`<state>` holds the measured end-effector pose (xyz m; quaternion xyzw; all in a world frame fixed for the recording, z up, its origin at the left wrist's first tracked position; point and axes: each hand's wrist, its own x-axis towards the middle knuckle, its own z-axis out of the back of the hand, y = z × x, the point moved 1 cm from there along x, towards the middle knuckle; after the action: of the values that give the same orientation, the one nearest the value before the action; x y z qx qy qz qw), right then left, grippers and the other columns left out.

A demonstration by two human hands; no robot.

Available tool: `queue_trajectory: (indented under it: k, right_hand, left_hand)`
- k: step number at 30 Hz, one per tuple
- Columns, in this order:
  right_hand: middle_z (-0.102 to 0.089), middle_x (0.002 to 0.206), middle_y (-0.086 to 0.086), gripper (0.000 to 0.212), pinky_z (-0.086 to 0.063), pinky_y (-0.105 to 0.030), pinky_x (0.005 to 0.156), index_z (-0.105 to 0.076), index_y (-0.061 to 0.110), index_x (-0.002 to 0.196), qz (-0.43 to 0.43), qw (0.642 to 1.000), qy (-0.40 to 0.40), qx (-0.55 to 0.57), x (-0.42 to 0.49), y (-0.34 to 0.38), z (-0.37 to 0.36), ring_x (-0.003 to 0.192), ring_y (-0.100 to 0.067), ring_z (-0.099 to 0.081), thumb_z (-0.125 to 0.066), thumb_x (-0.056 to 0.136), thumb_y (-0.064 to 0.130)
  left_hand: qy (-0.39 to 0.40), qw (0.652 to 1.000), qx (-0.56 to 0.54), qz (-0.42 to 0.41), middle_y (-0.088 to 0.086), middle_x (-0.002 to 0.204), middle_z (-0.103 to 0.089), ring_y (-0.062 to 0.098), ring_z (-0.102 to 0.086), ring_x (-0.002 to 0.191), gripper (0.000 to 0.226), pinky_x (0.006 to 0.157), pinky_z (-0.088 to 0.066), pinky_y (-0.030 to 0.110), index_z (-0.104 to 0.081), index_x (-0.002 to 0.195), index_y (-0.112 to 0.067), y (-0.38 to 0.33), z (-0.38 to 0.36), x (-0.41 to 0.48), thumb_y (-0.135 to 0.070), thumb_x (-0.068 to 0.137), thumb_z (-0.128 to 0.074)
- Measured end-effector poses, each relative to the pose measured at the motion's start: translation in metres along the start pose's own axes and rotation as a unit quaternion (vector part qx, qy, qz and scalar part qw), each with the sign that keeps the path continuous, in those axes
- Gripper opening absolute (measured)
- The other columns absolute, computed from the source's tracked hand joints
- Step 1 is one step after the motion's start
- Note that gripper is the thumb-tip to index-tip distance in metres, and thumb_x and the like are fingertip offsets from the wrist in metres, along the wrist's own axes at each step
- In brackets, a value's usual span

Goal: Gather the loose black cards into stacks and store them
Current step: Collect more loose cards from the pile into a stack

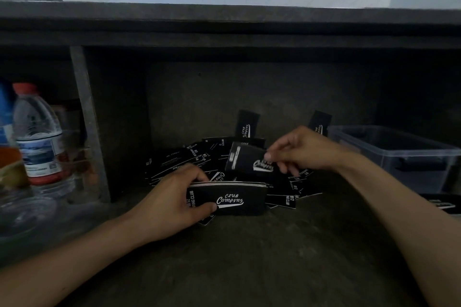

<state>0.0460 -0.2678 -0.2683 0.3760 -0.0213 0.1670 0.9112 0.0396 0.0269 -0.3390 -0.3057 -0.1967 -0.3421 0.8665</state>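
My left hand (174, 199) grips a stack of black cards (232, 198) on edge, its front face printed "Club Camping" in white. My right hand (299, 149) pinches a single black card (243, 159) by its right end, held just above and behind the stack. Beneath and behind both hands lies a loose pile of black cards (179, 159) spread over the dark bench. Two more cards (245, 124) stand upright against the back wall, the second one (320, 122) partly hidden behind my right hand.
A clear plastic bin (399, 149) sits at the right, with a few black cards (441, 203) lying in front of it. A water bottle (40, 137) with a red cap and other containers stand at the left beyond a post (87, 122). A shelf overhangs above.
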Motion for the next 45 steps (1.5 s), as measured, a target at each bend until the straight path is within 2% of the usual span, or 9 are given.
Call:
queue_trajectory:
  k: [8, 11, 15, 19, 26, 30, 38, 42, 45]
  right_hand:
    - [-0.041, 0.047, 0.001, 0.029, -0.033, -0.022, 0.048, -0.077, 0.023, 0.072, -0.005, 0.993, 0.113, -0.033, 0.000, 0.019, -0.027, 0.044, -0.012, -0.035, -0.067, 0.088, 0.046]
    - [-0.047, 0.051, 0.000, 0.028, -0.032, -0.020, 0.045, -0.077, 0.014, 0.088, -0.002, 0.997, -0.024, 0.068, 0.016, 0.007, -0.024, 0.042, -0.010, -0.039, -0.062, 0.094, 0.037]
    - [-0.069, 0.114, -0.005, 0.032, -0.050, -0.025, 0.075, -0.064, 0.015, 0.126, -0.064, 0.974, -0.212, -0.040, 0.027, -0.045, 0.005, 0.085, -0.014, -0.066, -0.057, 0.096, 0.008]
    - [-0.040, 0.155, -0.004, 0.048, -0.025, -0.018, 0.107, -0.042, 0.022, 0.148, -0.125, 0.977, -0.087, -0.151, 0.025, -0.075, -0.010, 0.141, -0.020, -0.038, -0.049, 0.101, 0.017]
    - [-0.071, 0.106, -0.002, 0.032, -0.048, -0.025, 0.083, -0.072, 0.021, 0.105, -0.130, 0.952, -0.073, -0.269, 0.033, -0.062, -0.002, 0.098, -0.016, -0.064, -0.069, 0.087, 0.047]
    - [-0.063, 0.129, -0.003, 0.062, -0.046, -0.027, 0.096, -0.061, 0.020, 0.130, -0.146, 0.946, -0.072, -0.279, 0.033, -0.070, -0.005, 0.117, -0.020, -0.058, -0.069, 0.082, 0.058]
    - [-0.068, 0.119, -0.004, 0.050, -0.051, -0.032, 0.093, -0.066, 0.020, 0.123, -0.125, 0.931, -0.095, -0.330, 0.031, -0.069, 0.006, 0.107, -0.021, -0.064, -0.064, 0.087, 0.055]
    - [-0.068, 0.114, -0.015, 0.033, -0.053, -0.035, 0.083, -0.066, 0.013, 0.117, -0.139, 0.890, -0.181, -0.396, 0.024, -0.061, 0.020, 0.103, -0.032, -0.065, -0.059, 0.093, 0.034]
    - [-0.068, 0.117, -0.014, 0.059, -0.055, -0.031, 0.078, -0.054, 0.012, 0.133, -0.061, 0.947, -0.269, -0.168, 0.027, -0.056, 0.024, 0.098, -0.027, -0.066, -0.074, 0.079, 0.003]
  left_hand:
    - [0.031, 0.995, -0.087, 0.039, -0.023, 0.120, -0.065, -0.009, -0.061, 0.111, 0.072, 0.099, -0.050, 0.021, -0.038, 0.133, -0.041, -0.003, 0.000, -0.001, -0.028, 0.078, -0.084]
    - [0.047, 0.996, -0.078, 0.006, -0.021, 0.113, -0.069, -0.004, -0.066, 0.105, 0.063, 0.092, -0.054, 0.021, -0.047, 0.133, -0.043, -0.005, 0.001, -0.002, -0.022, 0.083, -0.080]
    - [0.052, 0.997, -0.058, -0.020, -0.023, 0.112, -0.069, -0.003, -0.067, 0.102, 0.042, 0.087, -0.056, 0.025, -0.061, 0.121, -0.036, -0.006, 0.004, -0.001, -0.022, 0.085, -0.078]
    - [0.041, 0.998, -0.046, -0.025, -0.021, 0.108, -0.068, -0.002, -0.067, 0.100, 0.037, 0.085, -0.056, 0.027, -0.063, 0.115, -0.035, -0.005, 0.003, -0.001, -0.027, 0.083, -0.080]
    - [0.050, 0.997, -0.059, -0.024, -0.024, 0.110, -0.068, -0.003, -0.066, 0.103, 0.038, 0.088, -0.054, 0.022, -0.062, 0.118, -0.034, -0.005, 0.002, -0.001, -0.021, 0.086, -0.077]
    - [0.055, 0.996, -0.060, -0.022, -0.022, 0.108, -0.069, -0.001, -0.067, 0.101, 0.036, 0.087, -0.055, 0.026, -0.063, 0.115, -0.034, -0.005, 0.002, 0.000, -0.021, 0.086, -0.078]
    - [0.060, 0.996, -0.057, -0.015, -0.017, 0.098, -0.072, 0.003, -0.069, 0.093, 0.022, 0.079, -0.057, 0.032, -0.067, 0.104, -0.031, -0.002, 0.002, 0.000, -0.024, 0.086, -0.077]
    - [0.058, 0.997, -0.053, -0.016, -0.016, 0.095, -0.071, 0.004, -0.069, 0.091, 0.017, 0.078, -0.057, 0.032, -0.068, 0.099, -0.031, -0.002, 0.001, 0.000, -0.025, 0.086, -0.077]
    - [0.056, 0.997, -0.047, -0.016, -0.016, 0.093, -0.071, 0.003, -0.069, 0.089, 0.016, 0.076, -0.057, 0.031, -0.067, 0.097, -0.030, -0.002, 0.001, 0.000, -0.025, 0.086, -0.077]
